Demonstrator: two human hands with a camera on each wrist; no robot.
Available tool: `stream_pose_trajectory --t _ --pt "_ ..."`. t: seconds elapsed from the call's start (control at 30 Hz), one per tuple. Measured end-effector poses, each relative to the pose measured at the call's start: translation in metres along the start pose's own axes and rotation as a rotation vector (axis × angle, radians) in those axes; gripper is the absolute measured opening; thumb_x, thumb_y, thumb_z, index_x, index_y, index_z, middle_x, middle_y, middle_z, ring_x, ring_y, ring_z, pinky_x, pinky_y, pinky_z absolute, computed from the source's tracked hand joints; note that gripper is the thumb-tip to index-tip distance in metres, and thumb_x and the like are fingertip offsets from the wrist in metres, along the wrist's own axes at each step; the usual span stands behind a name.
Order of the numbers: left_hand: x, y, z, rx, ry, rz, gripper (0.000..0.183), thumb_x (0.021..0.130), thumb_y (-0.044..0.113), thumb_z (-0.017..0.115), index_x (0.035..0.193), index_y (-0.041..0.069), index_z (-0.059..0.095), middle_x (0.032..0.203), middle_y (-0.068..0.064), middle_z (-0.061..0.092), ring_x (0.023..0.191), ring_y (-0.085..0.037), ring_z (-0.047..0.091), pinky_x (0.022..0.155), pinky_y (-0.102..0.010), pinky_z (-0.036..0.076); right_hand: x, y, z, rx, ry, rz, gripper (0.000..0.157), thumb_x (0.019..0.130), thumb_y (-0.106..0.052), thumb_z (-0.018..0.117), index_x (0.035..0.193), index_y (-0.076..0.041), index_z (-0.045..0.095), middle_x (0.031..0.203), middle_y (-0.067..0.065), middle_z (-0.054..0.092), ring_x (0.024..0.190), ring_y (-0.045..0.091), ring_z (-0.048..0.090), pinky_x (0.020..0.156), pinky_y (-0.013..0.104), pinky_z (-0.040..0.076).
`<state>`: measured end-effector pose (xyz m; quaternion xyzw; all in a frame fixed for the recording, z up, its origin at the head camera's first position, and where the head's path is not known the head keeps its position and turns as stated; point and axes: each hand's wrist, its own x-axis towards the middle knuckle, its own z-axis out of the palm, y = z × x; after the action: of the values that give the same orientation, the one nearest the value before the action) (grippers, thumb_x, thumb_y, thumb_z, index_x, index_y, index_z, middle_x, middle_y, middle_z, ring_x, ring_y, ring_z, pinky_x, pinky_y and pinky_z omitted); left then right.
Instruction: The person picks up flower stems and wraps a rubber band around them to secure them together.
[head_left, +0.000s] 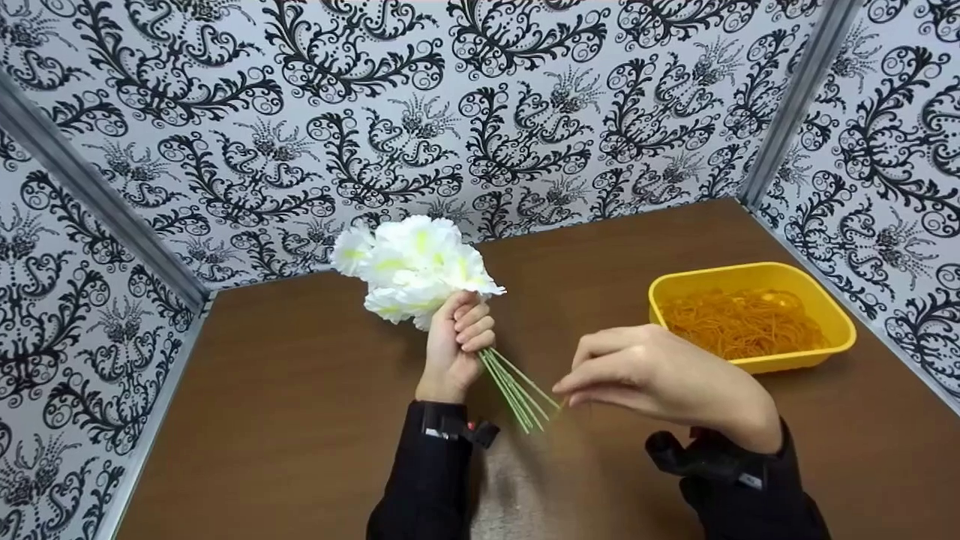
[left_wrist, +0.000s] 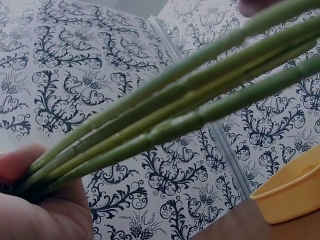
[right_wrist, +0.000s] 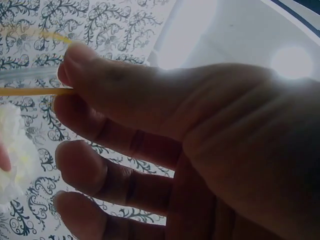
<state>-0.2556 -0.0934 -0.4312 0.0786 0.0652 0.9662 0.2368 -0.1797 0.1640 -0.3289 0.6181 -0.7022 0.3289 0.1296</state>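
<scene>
The brown wood-toned bench (head_left: 300,420) carries a yellow rectangular plastic tub (head_left: 795,361) of amber bands (head_left: 746,324), presumably for easy reach. Ruffled white flowers (head_left: 412,266) with thin green stems (head_left: 516,394) tilt in the left hand (head_left: 457,341), gripped just below the petals (head_left: 439,244), leaving the stem ends free. The right hand (head_left: 645,371), wrist bent, pinches a slim yellow band (right_wrist: 37,91) near those ends; whether it loops a stem is unclear.

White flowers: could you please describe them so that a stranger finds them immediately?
Above the brown table, find the left grip holding green stems. The white flowers crown these stems; frilly and yellow-patched, they differ clearly from the smooth yellow tub.
</scene>
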Motion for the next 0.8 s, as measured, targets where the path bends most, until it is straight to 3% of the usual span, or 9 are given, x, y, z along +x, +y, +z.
stream_pose_trajectory --t 0.3,0.5,0.8 --pt "0.000 -0.003 0.003 0.009 0.019 -0.009 0.042 0.104 0.015 0.034 0.062 0.016 0.034 0.049 0.007 0.034 0.043 -0.001 0.017 0.036 -0.012 0.019 0.002 0.005 0.006 -0.046 -0.043 0.083 0.019 0.094 -0.011 0.072 0.111 -0.018 0.077 0.096 -0.010 0.067 0.084 0.002 0.063 0.077 0.015 0.052" --pt "0.000 -0.008 0.007 0.019 0.012 -0.021 0.042 0.104 0.015 0.033 0.062 0.016 0.034 0.051 0.008 0.032 0.043 -0.001 0.018 0.036 -0.013 0.019 0.004 0.012 0.011 -0.100 -0.024 0.063 0.018 0.093 -0.012 0.073 0.109 -0.019 0.077 0.095 -0.010 0.067 0.082 0.002 0.062 0.076 0.017 0.053" --pt "-0.001 -0.014 0.011 0.013 -0.029 -0.059 0.040 0.103 0.014 0.034 0.063 0.016 0.034 0.052 0.009 0.028 0.038 -0.003 0.029 0.034 -0.013 0.026 0.010 0.021 0.023 -0.230 0.011 0.092 0.011 0.091 -0.015 0.076 0.102 -0.019 0.077 0.091 -0.011 0.065 0.077 0.005 0.062 0.069 0.022 0.053"
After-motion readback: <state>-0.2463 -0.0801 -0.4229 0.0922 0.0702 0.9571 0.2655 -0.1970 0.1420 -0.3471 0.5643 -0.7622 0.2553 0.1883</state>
